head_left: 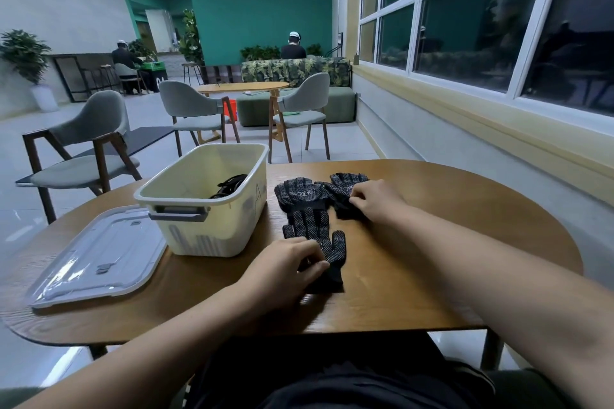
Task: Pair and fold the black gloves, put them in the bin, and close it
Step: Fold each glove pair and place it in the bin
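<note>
While seated at the rounded brown wooden table [432, 276], gripped the cuff of the nearest black knitted glove dotted with white grip specks [315, 226] in the left hand [289, 262], fingers curled down over the fabric, at twelve o'clock just ahead of the body. Had that glove lying flat, fingers pointing away toward twelve o'clock and meeting a second black dotted glove [299, 192], also flat and pointing away. Pinched the dark cuff of a third black dotted glove [349, 181] with the right hand [372, 199], fingers bunched tight on the cloth, at one o'clock from the left hand. Saw the second and third gloves side by side, touching at their edges. Could not tell whether more lay stacked beneath.

Had the open cream rectangular plastic bin with a grey handle [206, 232] standing at eleven o'clock, just beside the gloves and near the left hand. Made out black gloves already inside [231, 184], toward the bin's right wall, but could not count them. Saw the clear flat plastic lid [96, 256] lying on the table at nine o'clock of the bin, right beside its base.

Beyond the table, at twelve o'clock, noted grey upholstered chairs with wooden legs [186, 109], and at two o'clock a white-framed window [465, 10].
</note>
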`<state>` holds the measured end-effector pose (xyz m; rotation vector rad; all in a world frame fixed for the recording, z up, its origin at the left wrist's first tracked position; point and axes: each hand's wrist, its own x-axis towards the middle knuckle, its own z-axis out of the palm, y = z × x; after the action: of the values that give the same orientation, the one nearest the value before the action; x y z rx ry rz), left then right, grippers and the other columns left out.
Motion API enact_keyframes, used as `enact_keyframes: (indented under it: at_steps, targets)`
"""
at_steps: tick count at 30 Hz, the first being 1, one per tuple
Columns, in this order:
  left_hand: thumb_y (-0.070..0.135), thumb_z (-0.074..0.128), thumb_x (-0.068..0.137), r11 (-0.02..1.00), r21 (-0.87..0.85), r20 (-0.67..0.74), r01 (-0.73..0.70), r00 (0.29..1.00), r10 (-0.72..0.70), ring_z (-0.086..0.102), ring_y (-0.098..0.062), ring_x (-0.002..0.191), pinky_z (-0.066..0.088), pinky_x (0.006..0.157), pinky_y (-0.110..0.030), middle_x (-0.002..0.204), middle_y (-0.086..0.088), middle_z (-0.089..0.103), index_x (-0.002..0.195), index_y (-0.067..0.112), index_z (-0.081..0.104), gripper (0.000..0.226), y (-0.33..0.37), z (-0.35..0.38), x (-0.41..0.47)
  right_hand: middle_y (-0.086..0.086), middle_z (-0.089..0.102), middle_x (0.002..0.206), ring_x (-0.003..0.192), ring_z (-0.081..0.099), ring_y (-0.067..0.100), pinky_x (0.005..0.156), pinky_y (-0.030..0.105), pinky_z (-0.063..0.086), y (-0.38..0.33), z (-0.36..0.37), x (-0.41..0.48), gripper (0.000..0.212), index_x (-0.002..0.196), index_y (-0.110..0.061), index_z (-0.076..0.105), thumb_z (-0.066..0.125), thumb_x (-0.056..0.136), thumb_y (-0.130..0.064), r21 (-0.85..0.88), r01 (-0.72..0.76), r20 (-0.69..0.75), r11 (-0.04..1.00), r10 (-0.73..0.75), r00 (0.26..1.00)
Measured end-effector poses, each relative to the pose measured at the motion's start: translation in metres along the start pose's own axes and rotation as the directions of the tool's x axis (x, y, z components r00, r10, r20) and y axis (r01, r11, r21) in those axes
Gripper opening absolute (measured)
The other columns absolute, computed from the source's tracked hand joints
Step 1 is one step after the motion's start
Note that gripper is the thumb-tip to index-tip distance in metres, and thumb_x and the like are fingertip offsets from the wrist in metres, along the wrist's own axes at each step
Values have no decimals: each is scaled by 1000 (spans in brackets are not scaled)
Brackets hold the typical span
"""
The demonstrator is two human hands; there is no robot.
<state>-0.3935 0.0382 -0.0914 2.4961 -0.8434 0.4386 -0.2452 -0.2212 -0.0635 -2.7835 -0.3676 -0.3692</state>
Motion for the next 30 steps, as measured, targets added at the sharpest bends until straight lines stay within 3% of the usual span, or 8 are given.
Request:
enact_keyframes:
  at_steps: [3,6,9,11,15,20,24,30]
  targets:
    - [46,67,97,998,61,-16,32,999,-31,59,-11,99,53,85,-38,104,12,64,106,32,69,17,-9,-2,7,1,76,105,103,65,26,78,35,48,-1,-2,0,17,102,-23,76,60,103,-30,31,-12,14,999,11,1000]
    - [50,67,97,987,140,8,83,996,-84,57,-16,114,51,95,-40,118,8,64,122,32,68,30,-17,-1,13,2,76,110,104,65,25,77,32,42,-1,-7,2,17,103,-21,77,62,103,-30,97,-42,-1,994,43,999]
    - [55,65,97,981,159,52,106,992,-116,54,-17,119,49,98,-38,123,8,63,126,35,68,35,-19,3,13,1,75,105,101,65,25,81,36,49,-3,-18,1,16,96,-23,75,63,102,-31,169,-86,-54,982,96,994]
    - [56,65,97,987,139,68,77,994,-87,54,-15,116,49,97,-36,122,10,62,123,36,69,33,-16,6,10,-2,75,101,99,66,22,82,36,52,-5,-28,1,15,94,-26,75,63,101,-32,231,-96,-101,968,122,987]
    - [54,67,97,992,126,70,24,997,-33,54,-14,112,48,95,-34,120,11,62,121,36,70,31,-9,8,3,-1,72,96,95,62,19,77,28,40,-14,-50,4,18,98,-18,77,64,99,-30,350,-115,-169,929,183,968]
    - [57,69,94,996,93,94,4,996,-12,58,-13,107,51,93,-35,115,10,63,119,34,70,34,-5,3,5,-4,72,80,83,65,18,66,31,45,-32,-81,9,17,82,-18,74,66,92,-30,519,-126,-236,845,284,929]
    - [52,73,94,999,44,5,22,1000,-22,63,-10,99,53,87,-31,109,10,67,115,30,72,31,-4,-10,17,4,70,71,72,67,24,67,44,60,-50,-99,8,22,71,-13,70,67,86,-29,718,-103,-166,688,314,935]
    - [39,75,96,993,-65,-169,100,979,-110,66,-1,86,55,80,-24,99,13,72,116,30,70,23,6,-49,44,6,68,75,59,69,16,60,32,57,-83,-110,-8,16,85,-8,69,64,96,-18,835,-109,-44,540,263,964]
